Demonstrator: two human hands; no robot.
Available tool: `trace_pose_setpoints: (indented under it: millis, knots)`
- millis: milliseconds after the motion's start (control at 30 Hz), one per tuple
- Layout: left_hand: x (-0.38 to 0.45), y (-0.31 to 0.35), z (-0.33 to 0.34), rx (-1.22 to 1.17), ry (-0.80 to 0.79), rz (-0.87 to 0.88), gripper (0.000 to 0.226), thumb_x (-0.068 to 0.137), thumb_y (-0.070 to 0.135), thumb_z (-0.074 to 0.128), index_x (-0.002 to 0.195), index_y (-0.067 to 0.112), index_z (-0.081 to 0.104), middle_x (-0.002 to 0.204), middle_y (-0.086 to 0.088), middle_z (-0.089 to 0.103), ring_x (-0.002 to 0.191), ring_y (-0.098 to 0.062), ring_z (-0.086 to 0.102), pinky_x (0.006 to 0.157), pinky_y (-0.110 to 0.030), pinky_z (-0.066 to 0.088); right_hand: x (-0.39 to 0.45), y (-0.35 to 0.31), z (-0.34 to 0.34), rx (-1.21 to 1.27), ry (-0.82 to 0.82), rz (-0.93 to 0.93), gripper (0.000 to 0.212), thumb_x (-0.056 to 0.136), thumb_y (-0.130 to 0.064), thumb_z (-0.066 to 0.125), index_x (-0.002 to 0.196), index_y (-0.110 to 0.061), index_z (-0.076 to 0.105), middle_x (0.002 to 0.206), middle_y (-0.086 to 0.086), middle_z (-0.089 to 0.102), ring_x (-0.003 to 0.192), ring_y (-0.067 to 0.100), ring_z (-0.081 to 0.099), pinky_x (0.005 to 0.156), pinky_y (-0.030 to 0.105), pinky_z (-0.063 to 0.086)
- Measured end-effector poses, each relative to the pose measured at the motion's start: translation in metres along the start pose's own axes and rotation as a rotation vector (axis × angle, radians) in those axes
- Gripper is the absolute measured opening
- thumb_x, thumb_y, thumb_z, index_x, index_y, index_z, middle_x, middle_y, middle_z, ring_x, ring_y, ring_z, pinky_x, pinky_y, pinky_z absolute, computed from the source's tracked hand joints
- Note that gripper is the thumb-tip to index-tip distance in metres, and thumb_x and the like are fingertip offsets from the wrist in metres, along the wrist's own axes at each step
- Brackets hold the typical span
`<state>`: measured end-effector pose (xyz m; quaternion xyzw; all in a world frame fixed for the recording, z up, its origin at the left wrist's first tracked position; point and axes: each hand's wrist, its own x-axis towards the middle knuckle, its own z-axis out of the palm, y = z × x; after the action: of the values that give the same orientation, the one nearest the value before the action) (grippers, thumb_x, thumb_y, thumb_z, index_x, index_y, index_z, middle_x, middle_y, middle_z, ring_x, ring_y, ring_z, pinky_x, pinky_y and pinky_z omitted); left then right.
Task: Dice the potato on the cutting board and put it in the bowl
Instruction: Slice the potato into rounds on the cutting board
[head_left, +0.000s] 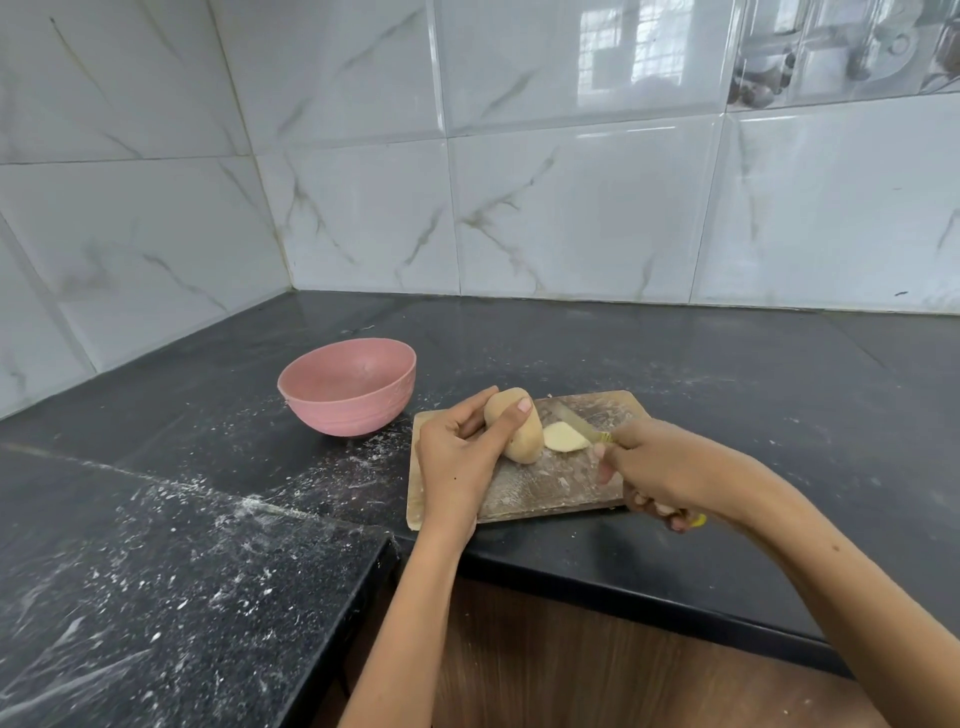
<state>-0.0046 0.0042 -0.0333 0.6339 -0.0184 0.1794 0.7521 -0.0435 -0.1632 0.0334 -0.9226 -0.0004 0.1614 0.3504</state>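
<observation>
A tan potato (522, 439) stands on the worn wooden cutting board (550, 486). My left hand (460, 457) grips it from the left, thumb behind and a finger across its top. A pale cut slice (565, 437) lies flat on the board just right of the potato. My right hand (644, 467) holds a knife with a yellow handle; its blade (574, 420) points up and left, lying over the board behind the slice. The pink bowl (349, 387) sits empty on the counter, left of and behind the board.
The black stone counter (727, 374) forms a corner, dusted with white specks at the left. White marble-look tiled walls (571, 208) close it off behind and to the left. The counter's front edge runs just below the board, above a wooden cabinet front (597, 665).
</observation>
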Motion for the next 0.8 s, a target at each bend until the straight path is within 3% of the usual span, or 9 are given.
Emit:
trace_pose_setpoints:
  millis: [167, 333, 433, 567, 633, 800]
  knots:
    - [0.000, -0.003, -0.002, 0.001, -0.061, 0.020, 0.065, 0.063, 0.027, 0.081, 0.121, 0.004, 0.065, 0.106, -0.005, 0.073, 0.100, -0.008, 0.068, 0.082, -0.019, 0.054, -0.003, 0.003, -0.002, 0.175, 0.171, -0.074, 0.028, 0.101, -0.021, 0.031, 0.093, -0.011, 0.056, 0.053, 0.000, 0.043, 0.029, 0.007, 0.036, 0.034, 0.015, 0.029]
    - [0.002, -0.005, -0.001, 0.001, -0.068, 0.030, 0.071, 0.059, 0.032, 0.080, 0.122, 0.005, 0.064, 0.108, -0.004, 0.072, 0.103, -0.010, 0.068, 0.091, -0.028, 0.054, -0.003, -0.006, 0.008, 0.194, 0.231, -0.177, 0.031, 0.103, -0.023, 0.031, 0.087, -0.012, 0.054, 0.055, 0.006, 0.044, 0.031, 0.011, 0.039, 0.035, 0.019, 0.035]
    - [0.003, -0.006, -0.001, 0.022, -0.050, 0.053, 0.066, 0.058, 0.032, 0.081, 0.118, 0.007, 0.067, 0.106, -0.004, 0.073, 0.100, -0.011, 0.069, 0.088, -0.025, 0.055, -0.002, -0.012, 0.014, 0.101, 0.257, -0.204, 0.035, 0.103, -0.027, 0.027, 0.093, -0.005, 0.053, 0.061, 0.009, 0.049, 0.034, 0.014, 0.041, 0.040, 0.024, 0.041]
    - [0.004, -0.011, -0.002, 0.140, 0.017, 0.084, 0.064, 0.050, 0.058, 0.085, 0.102, 0.023, 0.072, 0.098, 0.006, 0.074, 0.096, -0.012, 0.068, 0.083, -0.041, 0.058, -0.001, -0.018, 0.022, 0.035, 0.267, -0.253, 0.036, 0.103, -0.026, 0.028, 0.095, -0.001, 0.054, 0.063, 0.003, 0.048, 0.032, 0.008, 0.037, 0.036, 0.023, 0.039]
    - [0.004, -0.011, -0.001, 0.169, 0.046, 0.083, 0.061, 0.049, 0.058, 0.084, 0.099, 0.025, 0.071, 0.095, 0.007, 0.072, 0.092, -0.010, 0.067, 0.082, -0.043, 0.058, -0.002, -0.019, 0.025, -0.037, 0.285, -0.255, 0.036, 0.103, -0.027, 0.028, 0.095, -0.002, 0.054, 0.065, 0.001, 0.047, 0.039, 0.009, 0.039, 0.034, 0.019, 0.037]
    - [0.004, -0.009, -0.001, 0.183, 0.039, 0.116, 0.058, 0.054, 0.053, 0.080, 0.101, 0.020, 0.070, 0.098, 0.008, 0.071, 0.093, -0.010, 0.067, 0.079, -0.026, 0.056, 0.003, -0.020, 0.029, -0.152, 0.303, -0.238, 0.033, 0.103, -0.029, 0.027, 0.095, -0.009, 0.052, 0.066, -0.005, 0.045, 0.048, 0.006, 0.039, 0.039, 0.015, 0.033]
